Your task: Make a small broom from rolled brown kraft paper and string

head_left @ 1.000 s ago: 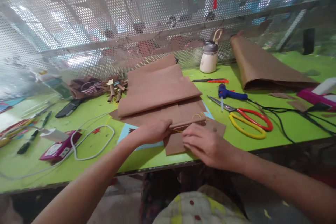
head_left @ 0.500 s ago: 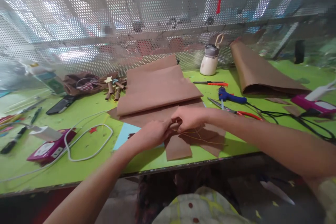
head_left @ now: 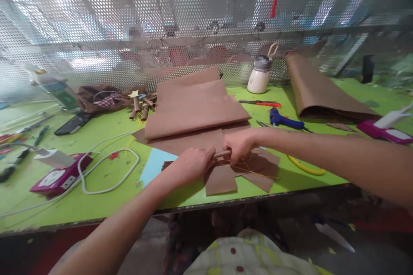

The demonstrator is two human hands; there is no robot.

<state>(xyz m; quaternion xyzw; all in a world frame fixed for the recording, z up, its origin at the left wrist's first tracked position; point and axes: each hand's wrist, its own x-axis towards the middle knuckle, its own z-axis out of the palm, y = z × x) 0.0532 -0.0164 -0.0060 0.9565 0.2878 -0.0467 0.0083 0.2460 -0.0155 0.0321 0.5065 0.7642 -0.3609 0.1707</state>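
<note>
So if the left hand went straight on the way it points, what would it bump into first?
Most likely the right hand, which grips the other end of the brown roll that the left hand holds, though depth is hard to judge here.

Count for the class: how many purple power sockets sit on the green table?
2. One purple power socket is on the left, with a white plug; the second socket is at the far right, near folded brown paper. Others may be hidden.
</note>
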